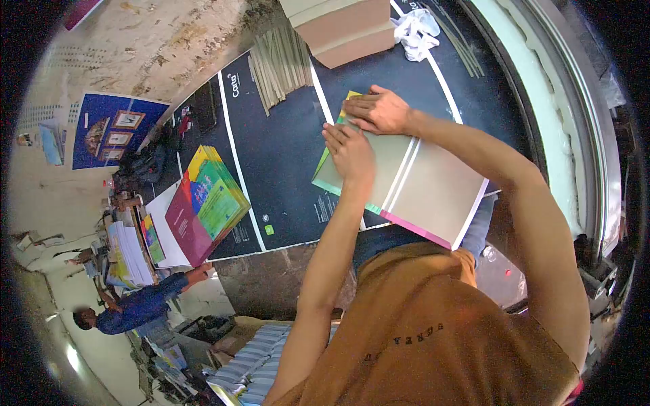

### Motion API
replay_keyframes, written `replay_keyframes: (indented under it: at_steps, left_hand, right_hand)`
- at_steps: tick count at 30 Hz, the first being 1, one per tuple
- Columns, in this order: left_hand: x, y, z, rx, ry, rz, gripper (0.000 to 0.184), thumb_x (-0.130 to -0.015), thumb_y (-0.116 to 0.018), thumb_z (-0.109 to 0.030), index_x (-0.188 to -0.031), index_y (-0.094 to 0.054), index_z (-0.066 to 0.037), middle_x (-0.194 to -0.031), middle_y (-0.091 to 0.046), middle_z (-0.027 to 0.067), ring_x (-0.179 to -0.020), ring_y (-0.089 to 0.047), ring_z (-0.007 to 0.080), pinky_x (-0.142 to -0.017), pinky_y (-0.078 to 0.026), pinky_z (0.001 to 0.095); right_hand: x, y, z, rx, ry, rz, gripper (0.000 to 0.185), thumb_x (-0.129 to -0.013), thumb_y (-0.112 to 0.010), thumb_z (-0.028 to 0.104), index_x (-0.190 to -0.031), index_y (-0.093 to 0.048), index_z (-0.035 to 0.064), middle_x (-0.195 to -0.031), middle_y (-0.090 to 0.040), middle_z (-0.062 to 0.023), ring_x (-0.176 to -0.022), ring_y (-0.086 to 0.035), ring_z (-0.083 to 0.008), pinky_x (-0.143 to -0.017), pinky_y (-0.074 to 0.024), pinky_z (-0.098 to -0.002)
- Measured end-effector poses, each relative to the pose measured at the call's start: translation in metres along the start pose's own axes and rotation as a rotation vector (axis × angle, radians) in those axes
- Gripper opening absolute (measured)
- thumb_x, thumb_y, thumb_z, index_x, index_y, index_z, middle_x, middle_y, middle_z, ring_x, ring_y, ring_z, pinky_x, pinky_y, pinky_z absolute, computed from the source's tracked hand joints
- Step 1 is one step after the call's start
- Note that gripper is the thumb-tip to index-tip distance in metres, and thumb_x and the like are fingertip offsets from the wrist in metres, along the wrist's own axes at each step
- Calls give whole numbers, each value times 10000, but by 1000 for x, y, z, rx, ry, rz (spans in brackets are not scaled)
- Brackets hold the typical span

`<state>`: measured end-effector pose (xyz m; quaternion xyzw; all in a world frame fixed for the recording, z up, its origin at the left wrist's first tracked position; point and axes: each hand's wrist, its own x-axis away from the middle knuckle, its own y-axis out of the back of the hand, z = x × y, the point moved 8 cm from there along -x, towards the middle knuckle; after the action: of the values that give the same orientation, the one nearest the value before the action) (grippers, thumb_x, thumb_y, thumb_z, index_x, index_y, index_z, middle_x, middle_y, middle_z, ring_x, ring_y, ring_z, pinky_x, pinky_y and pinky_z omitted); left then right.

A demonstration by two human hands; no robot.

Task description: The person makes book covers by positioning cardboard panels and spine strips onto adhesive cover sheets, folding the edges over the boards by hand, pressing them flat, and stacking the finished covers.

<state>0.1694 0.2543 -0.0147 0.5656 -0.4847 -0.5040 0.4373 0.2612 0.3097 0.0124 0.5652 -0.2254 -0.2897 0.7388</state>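
Observation:
A book cover (433, 183) lies spread inside-up on the dark table, with grey boards and two white strips down its middle. Its coloured edges are green, yellow and magenta. My left hand (350, 154) rests flat on the grey board near the far-left edge, fingers stretched out. Just beyond it, my right hand (380, 111) lies on the far corner by the yellow-green edging, its fingers extended and slightly bent. The cover's near magenta edge reaches over the table's front edge toward my body.
A stack of printed covers (210, 203) stands on the left. Grey strips (281, 64) lie at the back beside a cardboard box (345, 34) and a white cloth (416, 34). Thin strips (460, 44) sit at the far right. Another person (145, 304) stands at lower left.

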Motion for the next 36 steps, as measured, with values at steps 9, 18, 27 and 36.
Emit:
replay_keyframes:
  at_steps: [9,18,27,36]
  left_hand:
    - [43,38,25,-61,5,138,694,-983,-581,-406,-1401,-449,132,-1411,-500,299,-1315,-482,403,-1127,-376,466]
    - [56,55,25,-151,-150,-226,710,-973,-578,-393,-1400,-425,153,-1286,-536,268,-1176,-523,419,-1064,-398,507]
    - [50,47,32,-54,-32,-93,574,-961,-596,-373,-1277,-536,102,-1204,-567,219,-1121,-555,362,-957,-469,455]
    - [54,41,32,-47,-3,-137,530,-936,-630,-329,-1258,-551,84,-1162,-572,195,-1077,-565,350,-899,-498,448]
  right_hand:
    - [-5,-10,-7,68,59,-231,590,-1014,-469,398,-1522,-447,98,-1576,-462,-53,-1459,-421,-216,-1185,-331,-471]
    - [-4,-7,-3,129,58,-215,577,-1020,-482,362,-1534,-430,107,-1562,-475,-69,-1464,-411,-210,-1201,-304,-461]
    - [-5,-7,-2,144,91,-198,607,-1024,-484,384,-1546,-401,84,-1576,-450,-95,-1474,-395,-240,-1215,-266,-506]
    - [2,-28,48,145,1,-200,664,-1019,-500,448,-1569,-360,102,-1604,-410,-86,-1487,-376,-221,-1238,-206,-527]
